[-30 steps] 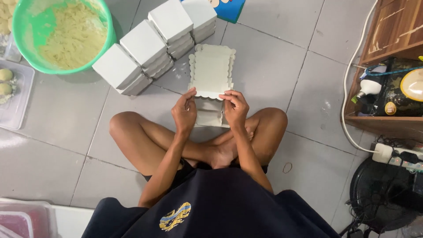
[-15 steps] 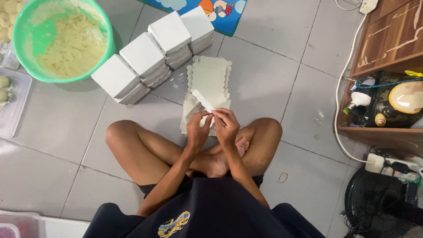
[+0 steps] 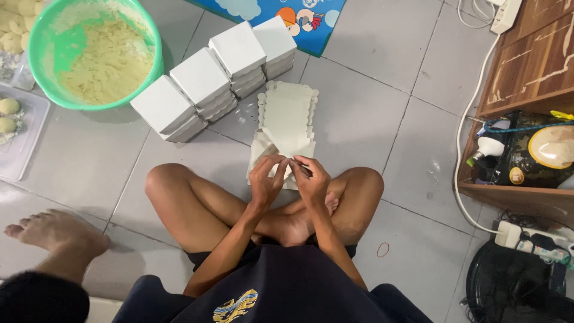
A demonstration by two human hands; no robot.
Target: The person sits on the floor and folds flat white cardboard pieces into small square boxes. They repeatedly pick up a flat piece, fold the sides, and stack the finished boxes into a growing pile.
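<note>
I sit cross-legged on a grey tiled floor. My left hand [image 3: 266, 179] and my right hand [image 3: 311, 178] meet in front of my shins, both pinching the near end of a flat white cardboard box blank [image 3: 286, 143] with scalloped edges. That blank lies on top of a stack of like blanks [image 3: 288, 107] on the floor. Beyond it, stacks of folded white boxes [image 3: 206, 81] stand in a diagonal row.
A green bowl of pale dough [image 3: 95, 54] is at the upper left, beside a clear tray with dough balls [image 3: 15, 122]. Another person's bare foot [image 3: 57, 234] rests at the lower left. A wooden shelf [image 3: 526, 90], power strip [image 3: 529, 236] and fan [image 3: 517, 287] stand right.
The upright blank I held a second ago has come down onto the stack. My hands now grip its near end, closer together. The other person's foot has come into view.
</note>
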